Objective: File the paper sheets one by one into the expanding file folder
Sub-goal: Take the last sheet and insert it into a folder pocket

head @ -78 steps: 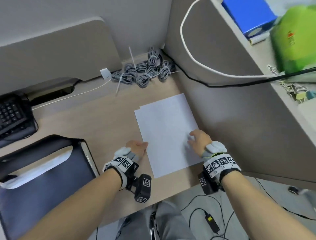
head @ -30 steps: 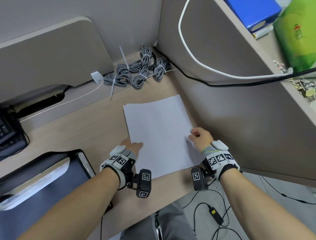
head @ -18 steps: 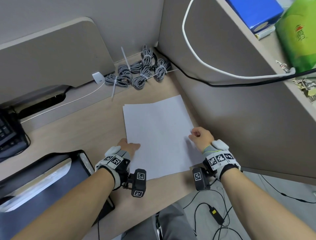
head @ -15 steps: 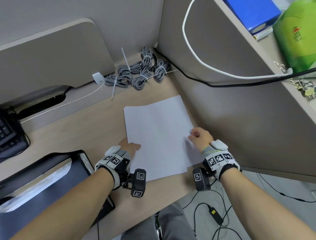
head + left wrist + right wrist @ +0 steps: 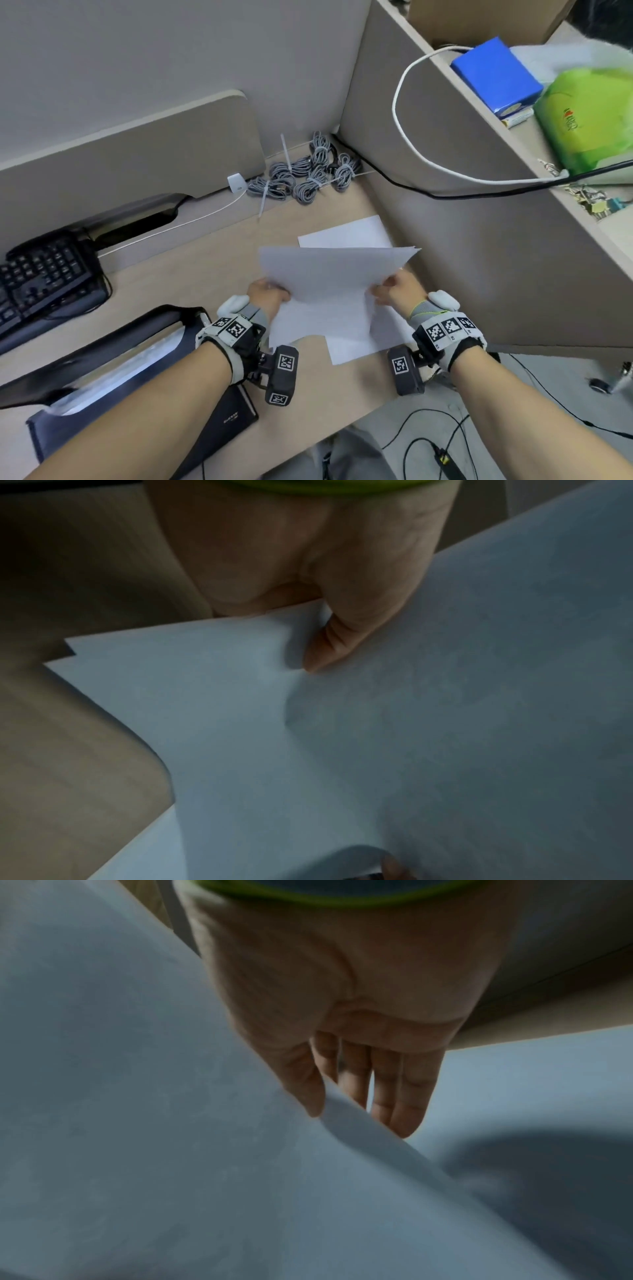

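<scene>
A small sheaf of white paper sheets hangs lifted above the desk between both hands. My left hand pinches its left edge, with the thumb on top of the paper. My right hand pinches the right edge, thumb above and fingers beneath the sheets. Another white sheet still lies flat on the desk under them. The black expanding file folder stands open at the lower left, with pale pockets showing inside.
A black keyboard sits at the far left. Bundled grey cables lie in the back corner. A beige partition closes the right side, with a blue box and a green bag above. A black notebook lies beside the folder.
Both hands were resting on the flat stack on the desk. Now they have taken hold of its side edges and raised sheets off the desk, leaving one sheet lying.
</scene>
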Demonstrator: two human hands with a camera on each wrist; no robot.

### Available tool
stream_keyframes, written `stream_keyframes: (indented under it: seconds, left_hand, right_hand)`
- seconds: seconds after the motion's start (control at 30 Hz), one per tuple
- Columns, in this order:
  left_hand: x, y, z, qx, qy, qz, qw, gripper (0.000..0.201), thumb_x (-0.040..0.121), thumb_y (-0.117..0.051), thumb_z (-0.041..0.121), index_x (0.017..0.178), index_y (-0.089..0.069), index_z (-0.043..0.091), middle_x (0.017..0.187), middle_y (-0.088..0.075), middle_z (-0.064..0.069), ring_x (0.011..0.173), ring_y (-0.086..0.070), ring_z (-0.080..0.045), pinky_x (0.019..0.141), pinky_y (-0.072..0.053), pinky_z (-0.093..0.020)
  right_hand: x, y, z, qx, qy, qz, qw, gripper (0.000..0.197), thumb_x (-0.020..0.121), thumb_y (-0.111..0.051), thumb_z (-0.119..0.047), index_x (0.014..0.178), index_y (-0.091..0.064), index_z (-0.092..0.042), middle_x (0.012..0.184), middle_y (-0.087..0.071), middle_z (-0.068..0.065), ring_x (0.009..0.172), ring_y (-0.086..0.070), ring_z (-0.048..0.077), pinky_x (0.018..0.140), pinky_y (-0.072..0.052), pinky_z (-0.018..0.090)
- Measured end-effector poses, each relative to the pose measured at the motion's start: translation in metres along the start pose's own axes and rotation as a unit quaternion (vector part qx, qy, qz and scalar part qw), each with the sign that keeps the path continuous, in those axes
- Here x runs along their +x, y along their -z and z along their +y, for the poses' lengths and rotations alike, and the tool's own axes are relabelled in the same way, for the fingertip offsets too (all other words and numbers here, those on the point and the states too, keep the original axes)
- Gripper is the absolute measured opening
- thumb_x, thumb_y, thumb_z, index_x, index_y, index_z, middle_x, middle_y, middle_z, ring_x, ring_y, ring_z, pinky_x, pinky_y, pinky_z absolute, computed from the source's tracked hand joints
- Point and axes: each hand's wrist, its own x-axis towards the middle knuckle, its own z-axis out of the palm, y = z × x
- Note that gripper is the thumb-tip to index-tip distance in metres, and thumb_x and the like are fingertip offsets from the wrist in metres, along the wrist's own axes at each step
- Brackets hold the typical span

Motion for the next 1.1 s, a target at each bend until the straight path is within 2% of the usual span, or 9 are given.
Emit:
stream_keyframes:
  seconds: [0.1,0.23,0.33,0.5,0.67,0.8,0.9,0.97,1.1]
  left_hand:
    - [-0.030,0.043,0.039,-0.029,-0.069,0.007,0.997,0.030,0.068,-0.061,-0.017,0.061,-0.060,0.012,0.070,-0.062,-0.009,0.075,-0.058,-0.026,0.070,-0.046,-0.032]
    - [-0.029,0.047,0.055,-0.022,-0.118,0.005,0.993,0.026,0.073,-0.059,-0.017,0.077,-0.065,0.008,0.081,-0.065,-0.010,0.076,-0.059,-0.023,0.065,-0.047,-0.026]
    - [-0.030,0.055,0.055,0.008,-0.140,-0.009,0.990,0.027,0.072,-0.057,-0.018,0.074,-0.063,0.008,0.074,-0.063,-0.007,0.073,-0.057,-0.021,0.049,-0.046,-0.018]
    - [-0.029,0.052,0.040,0.050,-0.147,-0.039,0.987,0.032,0.074,-0.056,-0.018,0.095,-0.063,0.007,0.088,-0.064,-0.010,0.079,-0.059,-0.023,0.060,-0.046,-0.024]
    - [-0.025,0.046,0.028,0.012,-0.132,-0.015,0.991,0.024,0.072,-0.056,-0.016,0.076,-0.060,0.007,0.079,-0.062,-0.010,0.072,-0.055,-0.022,0.062,-0.044,-0.026]
    - [-0.024,0.048,0.027,-0.038,-0.137,-0.003,0.990,0.031,0.073,-0.057,-0.018,0.063,-0.054,0.011,0.069,-0.053,-0.008,0.068,-0.046,-0.020,0.051,-0.039,-0.020]
    - [-0.029,0.060,0.025,-0.058,-0.148,0.007,0.987,0.036,0.074,-0.058,-0.020,0.062,-0.054,0.014,0.062,-0.049,-0.004,0.067,-0.042,-0.017,0.047,-0.036,-0.013]
    - [-0.034,0.074,0.022,-0.071,-0.144,0.020,0.987,0.035,0.075,-0.060,-0.018,0.063,-0.054,0.015,0.063,-0.050,-0.006,0.066,-0.044,-0.017,0.056,-0.039,-0.021]
    - [-0.049,0.110,0.010,-0.103,-0.131,0.057,0.984,0.019,0.074,-0.064,-0.012,0.078,-0.063,0.006,0.078,-0.062,-0.011,0.072,-0.054,-0.020,0.073,-0.046,-0.032]
  right_hand:
    - [-0.036,-0.003,-0.059,0.004,0.094,0.028,0.995,0.008,0.080,-0.061,0.002,0.086,-0.065,0.006,0.079,-0.062,0.014,0.075,-0.056,0.022,0.069,-0.055,0.042]
    - [-0.028,0.006,-0.065,-0.035,0.127,0.061,0.989,0.033,0.069,-0.063,-0.032,0.077,-0.063,0.000,0.065,-0.057,0.008,0.066,-0.047,0.013,0.063,-0.046,0.039]
    - [-0.038,0.006,-0.069,-0.017,0.128,0.058,0.990,0.008,0.075,-0.066,-0.015,0.080,-0.069,-0.009,0.072,-0.063,0.000,0.068,-0.049,0.014,0.065,-0.043,0.031]
    - [-0.046,-0.004,-0.062,-0.033,0.117,0.041,0.992,0.021,0.081,-0.062,0.000,0.086,-0.070,-0.019,0.080,-0.068,0.012,0.067,-0.049,0.017,0.062,-0.041,0.033]
    - [-0.051,-0.009,-0.060,-0.006,0.104,0.053,0.993,0.030,0.081,-0.063,0.001,0.075,-0.068,-0.027,0.070,-0.063,0.008,0.061,-0.047,0.014,0.061,-0.039,0.026]
    - [-0.054,-0.007,-0.063,0.001,0.101,0.030,0.994,0.021,0.079,-0.065,-0.003,0.080,-0.072,-0.023,0.087,-0.070,0.020,0.073,-0.053,0.017,0.070,-0.044,0.035]
    - [-0.057,-0.013,-0.076,0.005,0.103,-0.002,0.995,0.025,0.081,-0.065,0.003,0.082,-0.070,-0.022,0.082,-0.069,0.006,0.069,-0.055,0.014,0.066,-0.045,0.023]
    - [-0.057,-0.022,-0.087,-0.006,0.107,-0.047,0.993,0.021,0.081,-0.066,0.002,0.086,-0.069,-0.018,0.085,-0.069,0.004,0.069,-0.059,0.010,0.064,-0.050,0.018]
    - [-0.054,-0.048,-0.104,0.021,0.094,-0.112,0.989,0.019,0.078,-0.069,0.002,0.092,-0.072,-0.010,0.104,-0.072,0.017,0.088,-0.066,0.028,0.089,-0.055,0.050]
